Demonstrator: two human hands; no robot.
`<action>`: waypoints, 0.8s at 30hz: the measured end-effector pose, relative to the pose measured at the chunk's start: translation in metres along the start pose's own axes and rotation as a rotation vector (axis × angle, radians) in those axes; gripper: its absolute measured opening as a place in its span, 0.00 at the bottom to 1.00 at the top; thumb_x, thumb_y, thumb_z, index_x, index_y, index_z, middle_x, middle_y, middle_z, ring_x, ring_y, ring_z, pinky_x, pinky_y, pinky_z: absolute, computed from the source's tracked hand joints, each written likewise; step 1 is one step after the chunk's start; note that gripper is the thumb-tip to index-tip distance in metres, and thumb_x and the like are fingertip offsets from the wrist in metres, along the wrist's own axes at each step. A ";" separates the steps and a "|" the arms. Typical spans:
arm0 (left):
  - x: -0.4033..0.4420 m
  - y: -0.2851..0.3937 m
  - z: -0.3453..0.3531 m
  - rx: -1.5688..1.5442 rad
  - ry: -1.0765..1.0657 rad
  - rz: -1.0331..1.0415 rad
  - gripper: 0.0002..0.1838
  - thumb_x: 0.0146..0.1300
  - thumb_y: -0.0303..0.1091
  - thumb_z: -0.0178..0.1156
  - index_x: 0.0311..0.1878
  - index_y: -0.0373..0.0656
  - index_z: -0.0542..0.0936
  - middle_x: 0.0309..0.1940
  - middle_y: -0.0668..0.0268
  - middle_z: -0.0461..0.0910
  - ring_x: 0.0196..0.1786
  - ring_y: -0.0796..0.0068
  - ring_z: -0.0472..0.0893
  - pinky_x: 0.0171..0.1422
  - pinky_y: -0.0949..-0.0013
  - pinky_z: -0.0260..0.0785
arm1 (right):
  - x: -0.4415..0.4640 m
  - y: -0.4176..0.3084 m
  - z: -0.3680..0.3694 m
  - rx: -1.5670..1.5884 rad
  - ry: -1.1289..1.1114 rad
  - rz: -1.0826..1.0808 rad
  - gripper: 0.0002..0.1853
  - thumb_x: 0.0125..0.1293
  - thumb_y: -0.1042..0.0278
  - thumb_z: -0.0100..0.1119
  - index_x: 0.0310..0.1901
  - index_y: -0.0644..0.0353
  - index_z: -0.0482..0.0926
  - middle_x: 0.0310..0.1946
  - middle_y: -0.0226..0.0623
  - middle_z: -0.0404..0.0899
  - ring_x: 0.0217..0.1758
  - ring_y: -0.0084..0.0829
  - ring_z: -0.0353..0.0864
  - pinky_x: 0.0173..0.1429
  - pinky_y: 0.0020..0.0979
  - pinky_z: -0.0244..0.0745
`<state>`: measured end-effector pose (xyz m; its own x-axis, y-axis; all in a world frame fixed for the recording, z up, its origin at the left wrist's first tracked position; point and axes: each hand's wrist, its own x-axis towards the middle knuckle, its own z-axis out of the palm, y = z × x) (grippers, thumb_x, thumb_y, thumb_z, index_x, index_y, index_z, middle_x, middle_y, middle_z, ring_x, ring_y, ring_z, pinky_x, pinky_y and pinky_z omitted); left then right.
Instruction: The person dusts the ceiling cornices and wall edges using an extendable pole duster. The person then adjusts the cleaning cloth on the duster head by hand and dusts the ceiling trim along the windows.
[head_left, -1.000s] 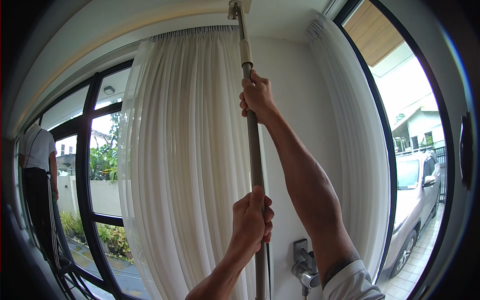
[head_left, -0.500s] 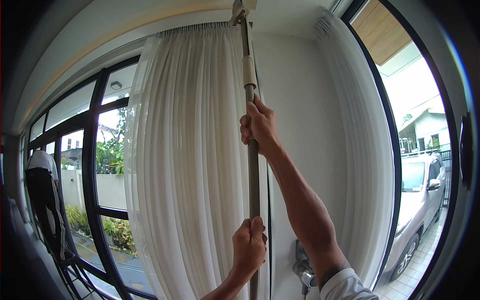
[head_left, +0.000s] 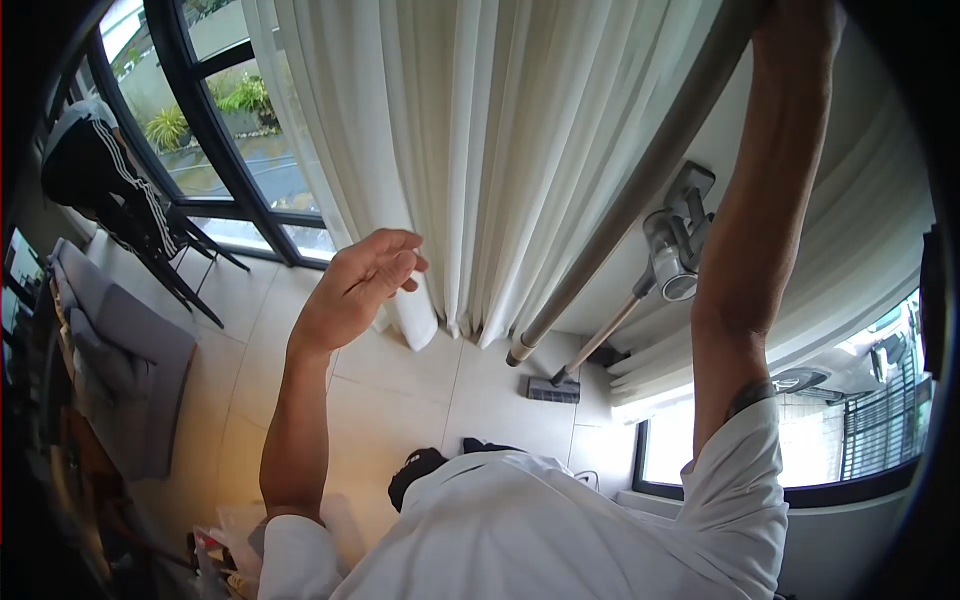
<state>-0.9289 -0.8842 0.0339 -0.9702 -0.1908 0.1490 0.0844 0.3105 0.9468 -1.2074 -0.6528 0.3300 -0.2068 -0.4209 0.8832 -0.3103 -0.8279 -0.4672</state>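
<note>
A long brown-grey pole [head_left: 640,190] slants down from the upper right, its lower end hanging over the floor tiles. My right hand [head_left: 795,30] is raised at the top edge of the view, closed around the pole's upper part; the fingers are mostly hidden. The pole's top end is out of view. Off the pole, my left hand [head_left: 360,285] is held up in front of the curtain with loosely bent fingers and nothing in it. The pale sheer curtain [head_left: 440,150] hangs in folds to the floor behind both hands.
A cordless stick vacuum [head_left: 670,240] stands by the wall, right of the pole. To the left are a grey sofa [head_left: 130,330] and a person [head_left: 95,170] in black striped trousers at a tall black stool [head_left: 180,275]. Plastic bags [head_left: 235,540] lie at lower left.
My view has tilted from the ceiling down to the floor. My left hand has let go of the pole and moved left; my right hand still grips it.
</note>
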 end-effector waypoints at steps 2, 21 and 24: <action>-0.044 -0.060 0.000 -0.041 0.092 -0.224 0.22 0.76 0.50 0.54 0.56 0.39 0.78 0.40 0.65 0.83 0.40 0.75 0.82 0.44 0.72 0.72 | -0.041 0.004 0.047 -0.534 0.169 -0.198 0.21 0.76 0.52 0.53 0.24 0.52 0.69 0.11 0.24 0.66 0.08 0.14 0.63 0.10 0.16 0.66; -0.142 -0.201 0.017 0.344 0.379 -0.409 0.19 0.72 0.48 0.56 0.47 0.39 0.79 0.36 0.56 0.84 0.39 0.59 0.84 0.47 0.58 0.76 | -0.064 0.139 0.121 -0.169 0.786 0.018 0.20 0.80 0.57 0.48 0.65 0.57 0.73 0.20 0.22 0.60 0.10 0.10 0.51 0.09 0.17 0.47; -0.092 -0.145 0.022 0.171 0.596 -0.175 0.20 0.75 0.49 0.53 0.43 0.37 0.75 0.27 0.57 0.79 0.32 0.61 0.81 0.40 0.57 0.73 | -0.059 0.150 0.131 -0.118 0.685 -0.012 0.27 0.80 0.59 0.46 0.76 0.53 0.60 0.19 0.23 0.60 0.09 0.12 0.52 0.08 0.19 0.49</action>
<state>-0.8574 -0.8912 -0.1233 -0.6695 -0.7218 0.1757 -0.1490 0.3622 0.9201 -1.1201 -0.8005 0.2133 -0.7297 -0.0507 0.6818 -0.4073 -0.7687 -0.4931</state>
